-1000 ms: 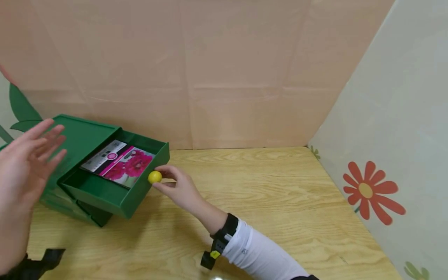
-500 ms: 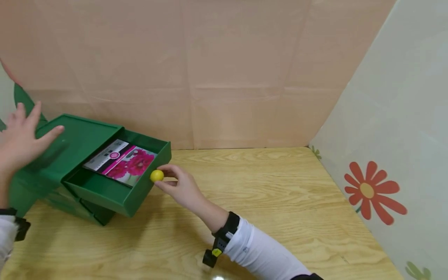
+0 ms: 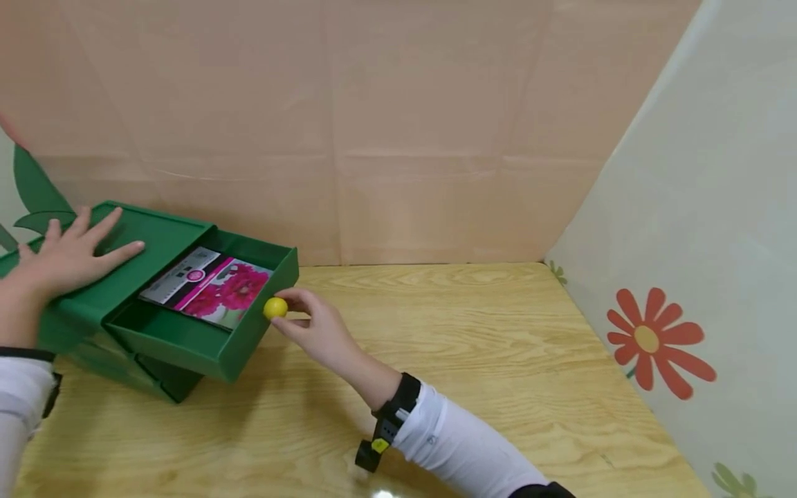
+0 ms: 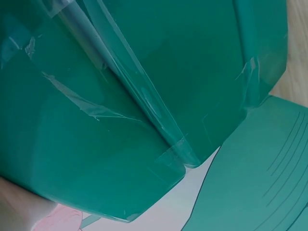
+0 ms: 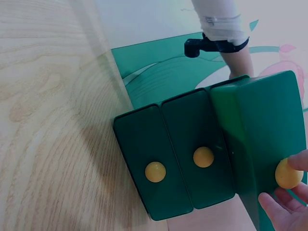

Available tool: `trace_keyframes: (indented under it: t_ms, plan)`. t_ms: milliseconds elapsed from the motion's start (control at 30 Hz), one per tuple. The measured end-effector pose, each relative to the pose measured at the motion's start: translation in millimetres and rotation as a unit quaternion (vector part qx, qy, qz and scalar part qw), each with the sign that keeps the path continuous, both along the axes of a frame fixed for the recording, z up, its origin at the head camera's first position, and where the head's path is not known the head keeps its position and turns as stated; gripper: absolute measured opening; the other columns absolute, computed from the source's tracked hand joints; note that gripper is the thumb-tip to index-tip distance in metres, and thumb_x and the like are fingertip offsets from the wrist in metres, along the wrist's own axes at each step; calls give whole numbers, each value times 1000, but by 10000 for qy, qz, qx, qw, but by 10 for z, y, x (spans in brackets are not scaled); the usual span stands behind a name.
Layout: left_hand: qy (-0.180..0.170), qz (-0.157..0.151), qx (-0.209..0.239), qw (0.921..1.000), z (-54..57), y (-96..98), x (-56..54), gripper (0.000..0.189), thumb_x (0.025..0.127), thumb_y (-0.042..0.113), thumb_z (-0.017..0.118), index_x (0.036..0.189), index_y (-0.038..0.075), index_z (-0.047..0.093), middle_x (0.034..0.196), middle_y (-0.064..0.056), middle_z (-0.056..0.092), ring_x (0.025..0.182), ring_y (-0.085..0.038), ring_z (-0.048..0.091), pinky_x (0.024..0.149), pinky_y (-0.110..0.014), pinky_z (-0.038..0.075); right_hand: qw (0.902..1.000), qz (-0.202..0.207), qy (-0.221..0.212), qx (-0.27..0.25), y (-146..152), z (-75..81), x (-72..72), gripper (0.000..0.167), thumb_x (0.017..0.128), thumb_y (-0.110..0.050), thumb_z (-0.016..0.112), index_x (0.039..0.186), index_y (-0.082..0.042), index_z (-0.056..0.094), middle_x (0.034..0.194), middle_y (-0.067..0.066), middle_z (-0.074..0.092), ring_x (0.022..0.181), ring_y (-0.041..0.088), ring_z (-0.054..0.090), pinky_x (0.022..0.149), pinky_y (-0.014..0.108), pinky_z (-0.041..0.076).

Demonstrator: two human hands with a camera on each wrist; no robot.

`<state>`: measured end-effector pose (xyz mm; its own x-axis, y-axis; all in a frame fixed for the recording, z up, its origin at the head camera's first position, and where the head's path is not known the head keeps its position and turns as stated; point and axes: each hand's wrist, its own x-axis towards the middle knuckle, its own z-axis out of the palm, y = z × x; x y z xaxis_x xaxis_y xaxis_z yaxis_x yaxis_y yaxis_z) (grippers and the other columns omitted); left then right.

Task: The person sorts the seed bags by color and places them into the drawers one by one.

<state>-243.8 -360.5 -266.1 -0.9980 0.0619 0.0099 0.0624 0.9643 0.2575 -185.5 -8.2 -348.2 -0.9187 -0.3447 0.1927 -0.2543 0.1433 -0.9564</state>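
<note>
A green drawer cabinet (image 3: 156, 235) stands at the left of the table, its top drawer (image 3: 187, 356) pulled out. Inside the drawer lies a flat packet printed with pink flowers (image 3: 239, 287). My right hand (image 3: 326, 335) pinches the yellow round knob (image 3: 275, 308) on the drawer front between thumb and fingers. My left hand (image 3: 68, 259) rests on the cabinet top with fingers spread. The right wrist view shows two lower drawers shut, each with a yellow knob (image 5: 203, 157). In the left wrist view, clear tape (image 4: 144, 96) runs along the green cabinet, and part of a hand (image 4: 19, 204) shows at the edge.
The wooden table (image 3: 448, 332) stretches to the right of the cabinet. A beige sheet (image 3: 398, 138) hangs behind it. On the right stands a pale wall with a red flower (image 3: 647, 339) printed on it.
My left hand has come down from above the cabinet onto its top. The right hand keeps its pinch on the knob, and the drawer stays out as before.
</note>
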Motion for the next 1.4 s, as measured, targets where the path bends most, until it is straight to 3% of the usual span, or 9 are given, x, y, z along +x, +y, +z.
trace_keyframes:
  t_ms: [267, 533, 767, 1100, 1400]
  plan:
    - [-553, -101, -72, 9984, 28, 35, 22, 89, 102, 67, 24, 156, 12, -20, 152, -35, -28, 130, -68, -27, 96, -86, -18, 9995, 56, 156, 279, -154, 37, -75, 35, 96, -10, 70, 128, -2, 61, 125, 10, 65, 114, 16, 63, 87, 19, 56]
    - [-614, -75, -100, 9980, 35, -8, 9, 89, 102, 68, 23, 156, 11, -18, 153, -34, -26, 131, -68, -26, 94, -86, -19, 9970, 202, 467, 580, -506, 119, -209, 33, 97, -14, 69, 128, -5, 62, 124, 7, 66, 110, 10, 63, 86, 13, 53]
    - [-717, -47, -98, 9974, -8, -3, 10, 89, 100, 71, 21, 159, 14, -13, 156, -33, -23, 131, -67, -27, 93, -85, -22, 9885, 18, 662, 1359, -795, 164, -273, 34, 96, -22, 71, 128, -11, 63, 119, -2, 67, 105, 5, 62, 80, 10, 49]
    - [-817, -178, -93, 9965, 40, 79, 2, 87, 101, 69, 22, 159, 13, -11, 156, -32, -23, 132, -65, -27, 93, -86, -21, 9831, -87, 620, 1719, -962, 210, -352, 38, 97, -27, 69, 133, -15, 63, 119, -6, 66, 104, 2, 61, 81, 10, 48]
    - [-845, -128, -98, 9963, 63, 64, 6, 86, 101, 69, 21, 159, 12, -11, 156, -33, -22, 131, -68, -26, 93, -87, -19, 9696, 73, 1094, 2189, -1077, 273, -400, 39, 99, -30, 66, 137, -18, 64, 119, -7, 71, 103, 0, 62, 76, 5, 45]
